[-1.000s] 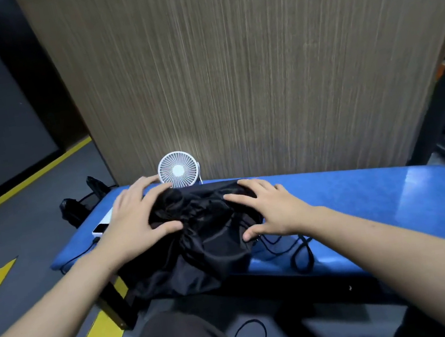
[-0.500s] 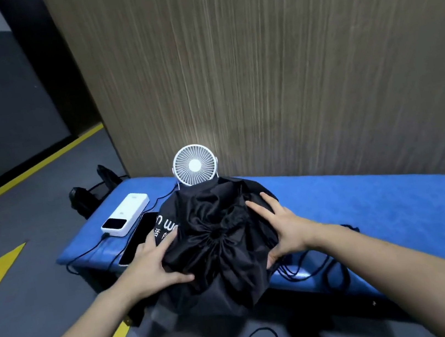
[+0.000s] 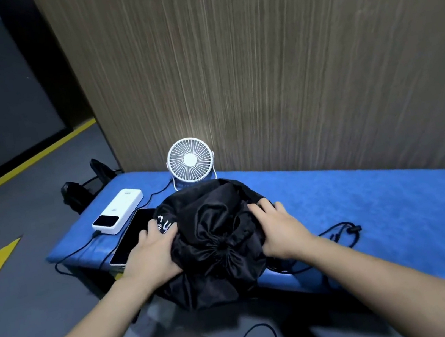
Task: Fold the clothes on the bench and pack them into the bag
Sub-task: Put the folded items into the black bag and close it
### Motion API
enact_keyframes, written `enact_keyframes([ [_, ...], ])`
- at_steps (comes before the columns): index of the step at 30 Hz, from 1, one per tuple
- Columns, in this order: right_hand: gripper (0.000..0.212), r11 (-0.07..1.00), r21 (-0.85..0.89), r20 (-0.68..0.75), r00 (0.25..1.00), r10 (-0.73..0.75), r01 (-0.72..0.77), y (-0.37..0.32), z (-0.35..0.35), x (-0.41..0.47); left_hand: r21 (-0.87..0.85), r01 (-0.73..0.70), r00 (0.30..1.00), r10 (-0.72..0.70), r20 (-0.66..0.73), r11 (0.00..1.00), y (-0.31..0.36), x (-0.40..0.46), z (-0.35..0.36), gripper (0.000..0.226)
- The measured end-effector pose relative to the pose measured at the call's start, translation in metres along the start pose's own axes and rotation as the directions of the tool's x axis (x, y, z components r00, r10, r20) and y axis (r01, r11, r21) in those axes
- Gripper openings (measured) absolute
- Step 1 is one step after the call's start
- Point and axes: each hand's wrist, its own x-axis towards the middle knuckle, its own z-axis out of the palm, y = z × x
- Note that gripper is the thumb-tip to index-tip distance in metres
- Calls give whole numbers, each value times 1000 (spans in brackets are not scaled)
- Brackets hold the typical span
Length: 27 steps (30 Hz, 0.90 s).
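The black bag [image 3: 214,238] is now sat up on the blue counter [image 3: 365,204], its mouth pulled shut, where a second ago it was pressed flat. It is held at both sides: the left hand [image 3: 153,253] and right hand [image 3: 280,232] are cupped on it, fingers lightly spread. No loose clothes are seen, so packing looks nearly done. A phone [image 3: 133,239], a white power bank [image 3: 119,211] and a fan [image 3: 189,160] are close by.

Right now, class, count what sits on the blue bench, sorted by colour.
Black: 2, bag, phone
White: 2, fan, power bank
Total: 4
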Motion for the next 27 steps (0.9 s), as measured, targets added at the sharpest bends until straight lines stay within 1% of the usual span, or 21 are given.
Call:
enact_keyframes([
  [8,77,999,-35,21,999,35,-35,31,-23,-41,28,-76,996,74,46,997,44,-13,1,79],
  [13,78,991,-31,25,991,129,-129,72,-46,-86,-12,-142,986,143,84,990,98,-11,4,81],
  [16,79,980,-32,30,980,198,-197,104,-62,-118,-38,-215,972,217,85,976,140,-5,9,82],
  [20,81,952,-57,22,953,304,-302,159,-87,-165,-74,-315,943,321,84,946,213,3,18,79],
  [23,83,916,-76,6,918,397,-395,204,-105,-204,-120,-385,915,395,83,915,276,8,25,76],
  [27,85,867,-67,-14,869,495,-494,254,-125,-246,-143,-459,874,475,103,877,347,17,32,79],
])
